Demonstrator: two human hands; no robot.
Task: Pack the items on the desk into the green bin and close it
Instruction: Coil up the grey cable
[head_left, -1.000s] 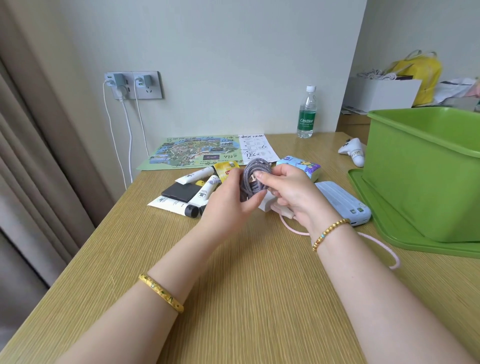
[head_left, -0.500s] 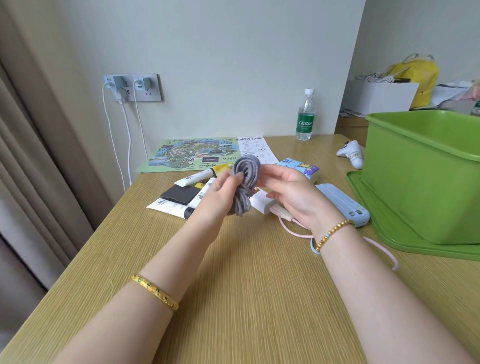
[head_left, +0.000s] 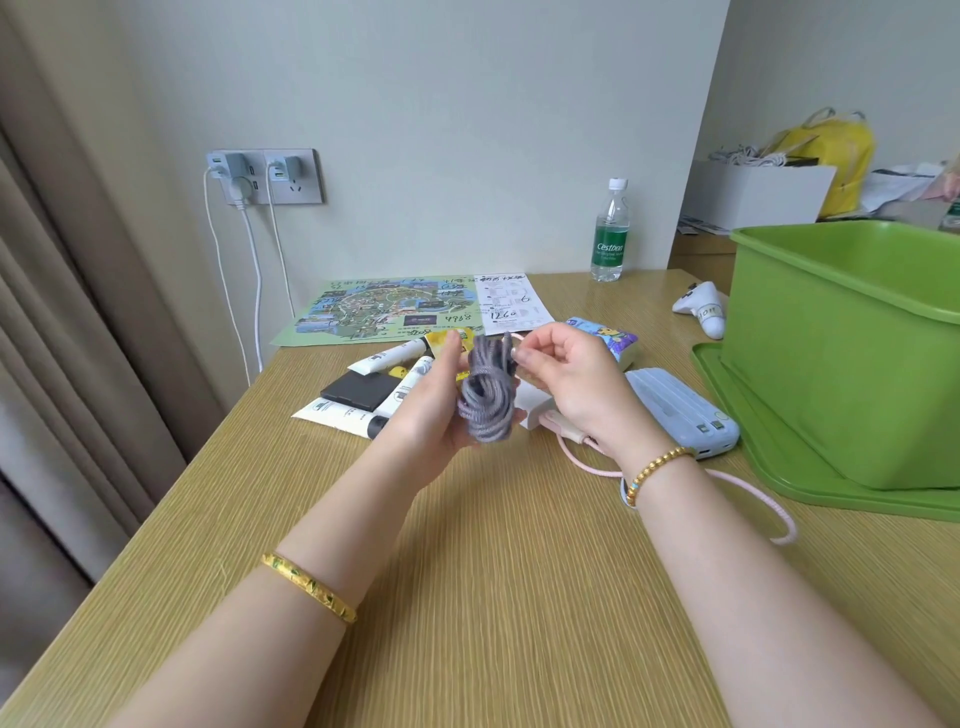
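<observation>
The green bin (head_left: 841, 364) stands open at the right edge of the frame on its lid (head_left: 769, 452). At centre, the left hand (head_left: 436, 410) grips a grey cable bundle (head_left: 485, 397); the right hand (head_left: 571, 384) seems to pinch its top end.

The wooden table (head_left: 467, 571) carries a green bin (head_left: 841, 374) on its lid (head_left: 753, 447), a power bank (head_left: 680, 410), tubes (head_left: 343, 415), a map (head_left: 384, 312), a water bottle (head_left: 610, 234) (upright) and a pink cable (head_left: 748, 488).
</observation>
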